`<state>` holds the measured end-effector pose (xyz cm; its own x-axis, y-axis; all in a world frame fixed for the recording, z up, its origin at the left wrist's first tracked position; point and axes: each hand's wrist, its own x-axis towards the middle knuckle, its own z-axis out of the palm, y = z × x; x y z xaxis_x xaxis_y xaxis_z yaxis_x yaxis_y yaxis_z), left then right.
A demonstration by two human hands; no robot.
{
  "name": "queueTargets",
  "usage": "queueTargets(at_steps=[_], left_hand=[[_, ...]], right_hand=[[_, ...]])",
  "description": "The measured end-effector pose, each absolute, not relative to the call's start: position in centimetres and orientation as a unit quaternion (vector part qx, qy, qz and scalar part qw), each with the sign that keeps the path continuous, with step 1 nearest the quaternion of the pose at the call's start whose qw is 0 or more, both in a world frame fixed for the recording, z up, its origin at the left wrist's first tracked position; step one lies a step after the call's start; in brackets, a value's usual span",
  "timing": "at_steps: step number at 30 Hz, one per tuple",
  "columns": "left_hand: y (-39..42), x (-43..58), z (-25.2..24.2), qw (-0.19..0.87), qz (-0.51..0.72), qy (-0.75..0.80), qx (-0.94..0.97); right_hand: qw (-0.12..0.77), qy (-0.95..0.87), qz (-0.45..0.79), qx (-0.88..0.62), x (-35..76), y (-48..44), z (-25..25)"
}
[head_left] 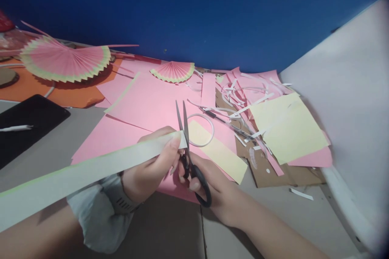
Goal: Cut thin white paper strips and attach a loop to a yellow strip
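Note:
My left hand (154,166) pinches the end of a long pale strip of paper (100,168) with a green edge, which trails off to the lower left. In my right hand (212,184) is a pair of scissors (199,182) with black handles, its fingers through the loops. The blades point away from me and stand slightly apart at the strip's end, just right of my left thumb. Whether the blades touch the paper I cannot tell. Under both hands lie large pink paper sheets (136,105) and a pale yellow strip (234,164).
Two pleated pink paper fans (69,58) with yellow-green edges lie at the back. A black tablet-like slab (30,125) is at the left, over orange paper (69,93). On the right are white paper scraps (240,93), a pen (225,121), yellow sheets (288,129) and cardboard (273,176).

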<state>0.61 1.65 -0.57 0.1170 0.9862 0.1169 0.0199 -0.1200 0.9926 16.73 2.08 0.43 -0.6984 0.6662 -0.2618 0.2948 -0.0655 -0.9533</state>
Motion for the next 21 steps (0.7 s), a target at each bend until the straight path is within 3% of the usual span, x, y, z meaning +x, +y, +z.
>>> queueTargets(at_steps=[21], left_hand=[[1.84,0.51,-1.16,0.46,0.501,0.449,0.58]], right_hand=[[0.162,-0.66,0.642,-0.356,16.36,2.31,0.76]])
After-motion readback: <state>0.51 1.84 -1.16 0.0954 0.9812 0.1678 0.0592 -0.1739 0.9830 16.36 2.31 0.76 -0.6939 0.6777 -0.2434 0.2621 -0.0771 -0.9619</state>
